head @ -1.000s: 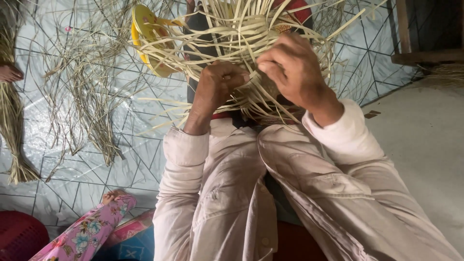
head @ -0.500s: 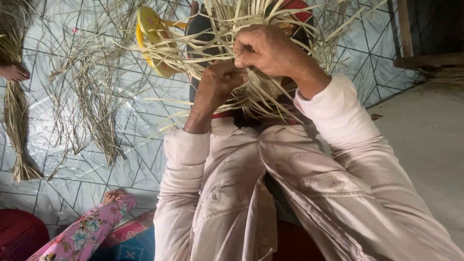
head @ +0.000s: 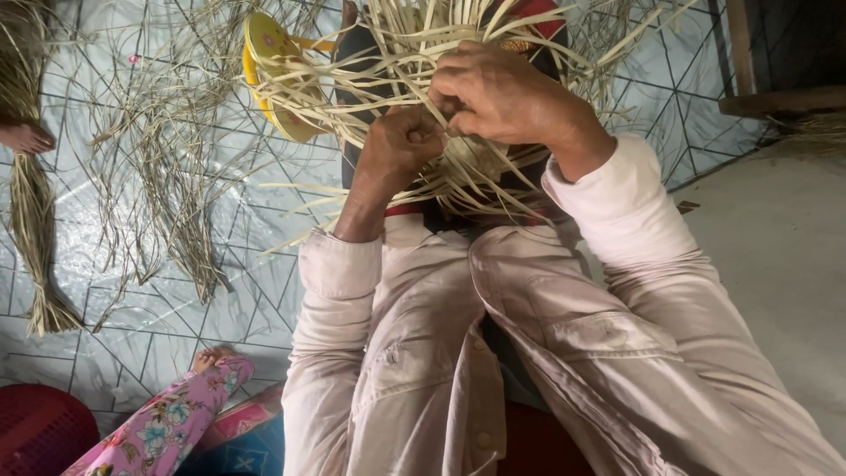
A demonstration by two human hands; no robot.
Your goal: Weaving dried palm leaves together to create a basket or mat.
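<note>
A half-woven piece of pale straw strips [head: 414,62] lies in my lap, its loose ends fanning outward. My left hand [head: 401,150] is clenched around strips at the lower middle of the weave. My right hand [head: 493,92] sits just above and to the right, fingers pinching a strip and touching the left hand. Both forearms wear light beige sleeves. A yellow sandal [head: 269,75] rests on the floor at the weave's left edge.
Loose straw strips [head: 163,185] lie scattered on the patterned floor sheet [head: 229,308]. A tied straw bundle [head: 35,238] lies far left by another person's foot [head: 25,137]. A floral-trousered leg [head: 163,427] and a red stool [head: 40,432] are bottom left. Bare concrete [head: 775,264] lies right.
My right hand has moved left and up over the weave, closing in on the left hand. The left hand has stayed clenched in nearly the same place.
</note>
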